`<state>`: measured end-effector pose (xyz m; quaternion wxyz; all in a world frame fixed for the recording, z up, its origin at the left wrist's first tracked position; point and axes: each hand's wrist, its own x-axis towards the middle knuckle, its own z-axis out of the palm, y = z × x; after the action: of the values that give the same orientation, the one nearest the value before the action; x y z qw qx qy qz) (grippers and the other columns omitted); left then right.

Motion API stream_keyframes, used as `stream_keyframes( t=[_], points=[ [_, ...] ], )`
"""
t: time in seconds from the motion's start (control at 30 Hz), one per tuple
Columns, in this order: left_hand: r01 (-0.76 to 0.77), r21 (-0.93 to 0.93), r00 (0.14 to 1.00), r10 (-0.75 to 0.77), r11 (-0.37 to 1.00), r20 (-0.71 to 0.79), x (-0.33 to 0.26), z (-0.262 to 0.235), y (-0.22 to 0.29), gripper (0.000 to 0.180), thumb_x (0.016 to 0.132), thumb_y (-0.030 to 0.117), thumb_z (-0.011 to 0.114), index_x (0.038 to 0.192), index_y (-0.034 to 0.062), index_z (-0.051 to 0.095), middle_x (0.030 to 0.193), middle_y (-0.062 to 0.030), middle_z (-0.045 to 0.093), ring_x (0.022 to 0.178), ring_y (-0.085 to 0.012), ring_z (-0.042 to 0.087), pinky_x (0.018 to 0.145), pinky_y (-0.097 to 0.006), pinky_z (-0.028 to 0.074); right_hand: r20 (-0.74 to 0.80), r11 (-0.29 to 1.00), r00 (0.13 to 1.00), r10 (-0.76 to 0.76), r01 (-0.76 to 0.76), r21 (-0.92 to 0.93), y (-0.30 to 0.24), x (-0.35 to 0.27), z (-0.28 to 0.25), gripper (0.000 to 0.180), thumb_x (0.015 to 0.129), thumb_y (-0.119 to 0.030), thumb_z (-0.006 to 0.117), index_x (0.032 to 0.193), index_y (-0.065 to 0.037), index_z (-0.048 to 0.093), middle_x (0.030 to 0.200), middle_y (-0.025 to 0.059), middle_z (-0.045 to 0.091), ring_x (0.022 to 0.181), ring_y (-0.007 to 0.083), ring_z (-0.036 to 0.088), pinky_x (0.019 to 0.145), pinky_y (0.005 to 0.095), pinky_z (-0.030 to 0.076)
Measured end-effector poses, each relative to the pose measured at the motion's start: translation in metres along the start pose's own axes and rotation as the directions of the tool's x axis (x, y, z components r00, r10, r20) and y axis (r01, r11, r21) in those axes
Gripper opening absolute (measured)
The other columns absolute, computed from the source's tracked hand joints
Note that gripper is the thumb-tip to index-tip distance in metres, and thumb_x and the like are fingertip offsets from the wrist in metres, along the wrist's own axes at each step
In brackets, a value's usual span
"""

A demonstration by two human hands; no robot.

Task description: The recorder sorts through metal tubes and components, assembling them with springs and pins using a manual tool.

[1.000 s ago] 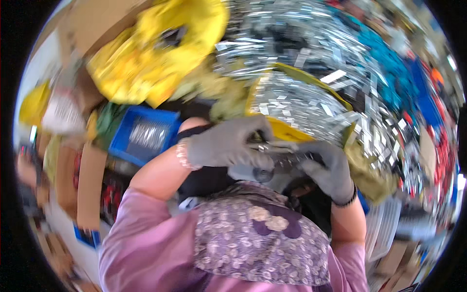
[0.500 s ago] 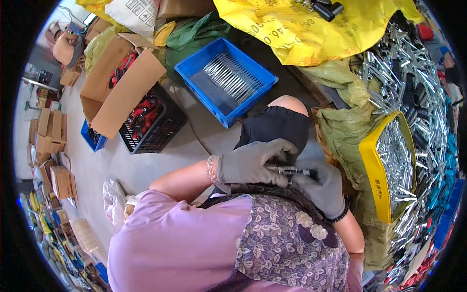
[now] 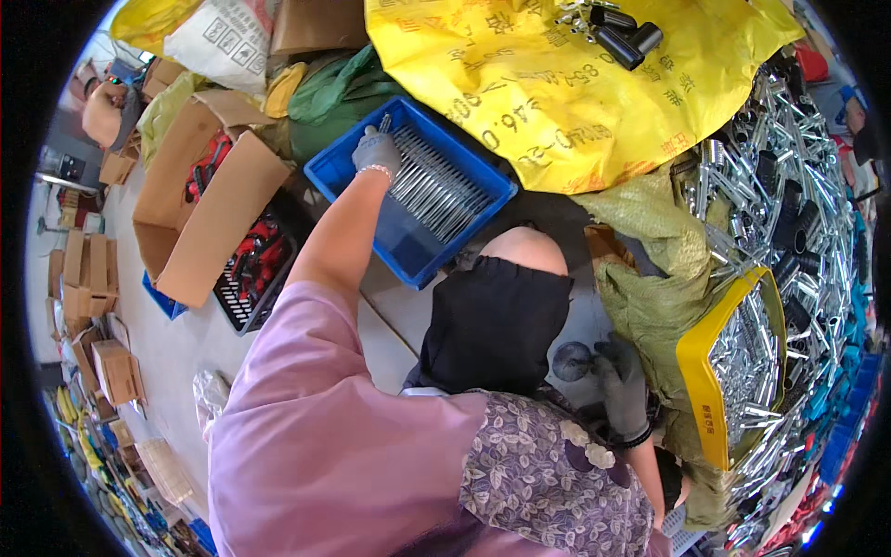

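Observation:
My left hand (image 3: pixel 377 153), in a grey glove, reaches into the far left corner of a blue plastic bin (image 3: pixel 406 263). Its fingers are closed on a slim metal rod (image 3: pixel 385 123), partly hidden by the hand. Beside it in the bin lies a neat row of similar metal rods (image 3: pixel 436 188). My right hand (image 3: pixel 620 382), also gloved in grey, is low beside my right knee with its fingers bent. A dark round object (image 3: pixel 573 361) shows next to its fingertips. What these fingers hold is too dark to make out.
To the right, a yellow scoop-like container (image 3: pixel 703 399) of small metal parts sits among heaped metal tubes (image 3: pixel 775 167). Black cylinders (image 3: pixel 624 42) lie on a yellow sack (image 3: pixel 520 84). At left, a cardboard box (image 3: pixel 218 223) leans over a black crate (image 3: pixel 249 311) of red-and-black parts.
My left hand has moved from my lap up and left into the blue bin, with a metal rod. My right hand has dropped slightly beside my knee. The hands are now apart.

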<state>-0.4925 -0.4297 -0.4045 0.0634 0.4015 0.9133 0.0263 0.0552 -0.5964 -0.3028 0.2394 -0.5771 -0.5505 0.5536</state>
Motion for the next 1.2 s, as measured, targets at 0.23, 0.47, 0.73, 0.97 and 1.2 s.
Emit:
stream_keyframes(
  t=[0.23, 0.47, 0.73, 0.97, 1.2],
  points=[
    [0.066, 0.158, 0.993, -0.05, 0.985, -0.106, 0.016, 0.04, 0.022, 0.03, 0.097, 0.02, 0.051, 0.121, 0.0044, 0.058, 0.117, -0.0146, 0.064, 0.105, -0.033, 0.067, 0.088, -0.043, 0.056, -0.023, 0.991, 0.992, 0.121, -0.119, 0.064, 0.008, -0.009, -0.01, 0.036, 0.094, -0.012, 0.059, 0.127, 0.004, 0.057, 0.112, 0.012, 0.065, 0.096, 0.019, 0.063, 0.085, 0.031, 0.051],
    [-0.002, 0.173, 0.96, 0.05, 0.985, -0.277, 0.033, 0.059, -0.003, 0.024, 0.095, 0.018, 0.053, 0.111, 0.0048, 0.065, 0.113, -0.0106, 0.06, 0.102, -0.0303, 0.066, 0.081, -0.043, 0.058, -0.079, 0.995, 0.994, 0.077, -0.072, 0.064, 0.022, -0.012, -0.009, 0.023, 0.094, -0.012, 0.059, 0.112, 0.001, 0.065, 0.101, 0.008, 0.067, 0.083, 0.0161, 0.061, 0.075, 0.0305, 0.051],
    [0.123, -0.155, 0.974, -0.149, 0.98, -0.17, 0.043, 0.054, -0.016, 0.038, 0.091, 0.024, 0.058, 0.123, 0.0042, 0.052, 0.12, -0.0207, 0.062, 0.109, -0.0399, 0.064, 0.092, -0.048, 0.053, -0.041, 0.999, 0.999, -0.007, 0.009, 0.033, 0.027, -0.011, -0.012, 0.021, 0.092, -0.01, 0.061, 0.109, 0.002, 0.065, 0.099, 0.011, 0.067, 0.086, 0.019, 0.063, 0.076, 0.0325, 0.052],
    [-0.385, -0.394, 0.921, 0.374, 0.834, -0.109, -0.091, -0.067, 0.028, 0.022, 0.08, 0.02, 0.065, 0.087, 0.0011, 0.074, 0.112, -0.022, 0.061, 0.101, -0.0387, 0.06, 0.09, -0.042, 0.049, -0.042, 0.982, 0.982, -0.185, 0.183, -0.056, 0.003, -0.024, -0.007, 0.019, 0.092, -0.008, 0.059, 0.107, 0.003, 0.065, 0.101, 0.0102, 0.066, 0.089, 0.018, 0.063, 0.081, 0.0302, 0.051],
    [-0.682, -0.531, 0.653, 0.746, 0.503, -0.131, -0.322, -0.189, 0.077, 0.013, 0.072, 0.01, 0.074, 0.082, 0.0018, 0.071, 0.099, -0.0195, 0.055, 0.092, -0.035, 0.058, 0.082, -0.039, 0.047, 0.103, 0.9, 0.894, -0.436, 0.434, 0.045, -0.107, -0.015, 0.019, 0.034, 0.083, -0.018, 0.074, 0.11, 0.001, 0.066, 0.113, 0.0183, 0.067, 0.101, 0.0266, 0.066, 0.09, 0.0363, 0.05]
  ],
)
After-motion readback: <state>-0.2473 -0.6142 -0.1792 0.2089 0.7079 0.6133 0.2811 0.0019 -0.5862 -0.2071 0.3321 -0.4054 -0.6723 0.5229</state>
